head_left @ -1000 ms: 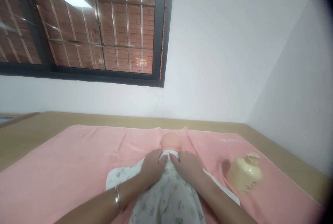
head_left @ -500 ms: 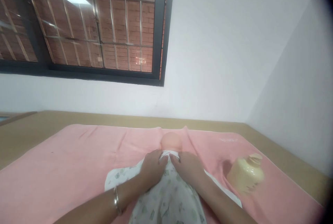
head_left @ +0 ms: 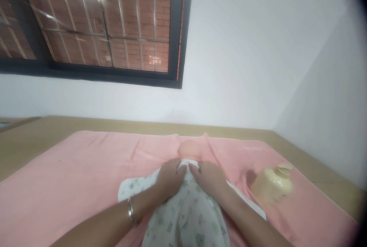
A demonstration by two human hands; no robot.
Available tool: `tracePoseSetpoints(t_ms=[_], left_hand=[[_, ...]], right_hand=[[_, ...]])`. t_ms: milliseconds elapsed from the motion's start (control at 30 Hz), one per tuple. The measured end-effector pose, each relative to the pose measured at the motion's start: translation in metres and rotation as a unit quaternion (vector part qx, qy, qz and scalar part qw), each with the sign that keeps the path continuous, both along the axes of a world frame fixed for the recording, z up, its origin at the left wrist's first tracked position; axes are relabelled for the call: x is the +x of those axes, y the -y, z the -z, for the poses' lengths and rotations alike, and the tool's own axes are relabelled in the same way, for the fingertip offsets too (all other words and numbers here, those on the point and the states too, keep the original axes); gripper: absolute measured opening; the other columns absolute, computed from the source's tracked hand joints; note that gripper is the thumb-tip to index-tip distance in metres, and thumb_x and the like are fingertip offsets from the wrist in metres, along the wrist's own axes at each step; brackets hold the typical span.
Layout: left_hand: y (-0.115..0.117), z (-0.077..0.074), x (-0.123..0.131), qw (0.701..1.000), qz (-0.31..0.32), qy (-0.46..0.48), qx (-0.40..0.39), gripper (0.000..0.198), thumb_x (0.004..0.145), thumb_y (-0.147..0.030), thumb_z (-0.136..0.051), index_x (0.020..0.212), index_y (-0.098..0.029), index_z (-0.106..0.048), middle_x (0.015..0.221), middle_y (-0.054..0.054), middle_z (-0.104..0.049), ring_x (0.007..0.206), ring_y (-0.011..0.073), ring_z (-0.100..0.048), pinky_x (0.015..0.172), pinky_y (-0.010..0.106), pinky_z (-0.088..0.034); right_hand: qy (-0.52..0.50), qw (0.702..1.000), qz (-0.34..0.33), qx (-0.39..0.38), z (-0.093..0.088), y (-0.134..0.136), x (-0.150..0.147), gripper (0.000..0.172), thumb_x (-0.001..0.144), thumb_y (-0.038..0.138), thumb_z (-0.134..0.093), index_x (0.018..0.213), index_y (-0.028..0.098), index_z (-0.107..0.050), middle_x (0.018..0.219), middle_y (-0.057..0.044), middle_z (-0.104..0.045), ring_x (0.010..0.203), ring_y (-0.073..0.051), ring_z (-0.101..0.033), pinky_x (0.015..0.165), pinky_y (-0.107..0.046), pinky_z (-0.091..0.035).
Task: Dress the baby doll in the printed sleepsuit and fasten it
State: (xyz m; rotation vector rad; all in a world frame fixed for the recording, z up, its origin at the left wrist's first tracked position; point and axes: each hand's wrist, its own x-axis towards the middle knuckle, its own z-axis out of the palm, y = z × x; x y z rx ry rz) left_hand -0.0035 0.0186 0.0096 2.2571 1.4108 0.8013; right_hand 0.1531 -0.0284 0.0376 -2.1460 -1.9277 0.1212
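A white cloth with a small green print (head_left: 189, 216) lies over a form in the lower middle, with its side flaps spread out. Beyond its top edge shows a smooth, rounded, skin-coloured head shape (head_left: 189, 149). My left hand (head_left: 171, 178) grips the cloth's upper edge from the left, fingers curled over it and thumb pointing inward. My right hand (head_left: 210, 178) does the same from the right, the two thumbs nearly meeting. Everything rests on a pink sheet (head_left: 94, 170).
A pale yellow pump bottle (head_left: 272, 186) lies tilted on the sheet at the right. Around the sheet runs a tan surface edge (head_left: 129, 124). Behind stands a white wall (head_left: 243, 56) with a dark-framed, barred window (head_left: 114, 73).
The whole view has tilted slightly, so the scene sits a little higher in the picture. Both hands keep their place on the cloth.
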Motion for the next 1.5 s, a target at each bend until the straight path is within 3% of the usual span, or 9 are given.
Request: tracePoseSetpoints(t_ms=[300, 1333, 1500], left_hand=[[0.005, -0.006, 0.000, 1.000, -0.001, 0.001, -0.011, 0.030, 0.086, -0.039, -0.037, 0.078, -0.019, -0.058, 0.083, 0.005, -0.063, 0.077, 0.0192, -0.054, 0.070, 0.029, -0.036], [0.003, -0.002, 0.000, 1.000, 0.006, 0.017, 0.004, 0.028, 0.086, -0.036, -0.038, 0.072, -0.019, -0.055, 0.077, 0.002, -0.061, 0.071, 0.0163, -0.052, 0.067, 0.028, -0.033], [0.002, 0.001, -0.002, 1.000, 0.003, 0.007, 0.010, 0.028, 0.087, -0.036, -0.038, 0.074, -0.019, -0.056, 0.076, 0.002, -0.061, 0.070, 0.0159, -0.052, 0.065, 0.027, -0.034]], right_hand=[[0.006, 1.000, -0.001, -0.003, -0.001, 0.001, 0.000, 0.064, 0.090, 0.058, -0.019, 0.076, 0.017, -0.066, 0.076, -0.010, -0.066, 0.067, -0.020, -0.059, 0.056, -0.027, -0.034], [-0.003, 1.000, -0.003, 0.005, 0.003, -0.001, 0.001, 0.065, 0.090, 0.060, -0.017, 0.077, 0.017, -0.065, 0.077, -0.010, -0.065, 0.066, -0.019, -0.057, 0.055, -0.027, -0.031], [0.015, 1.000, -0.025, 0.003, -0.005, 0.009, -0.004, 0.062, 0.091, 0.056, -0.017, 0.077, 0.017, -0.063, 0.077, -0.011, -0.065, 0.066, -0.020, -0.057, 0.057, -0.028, -0.031]])
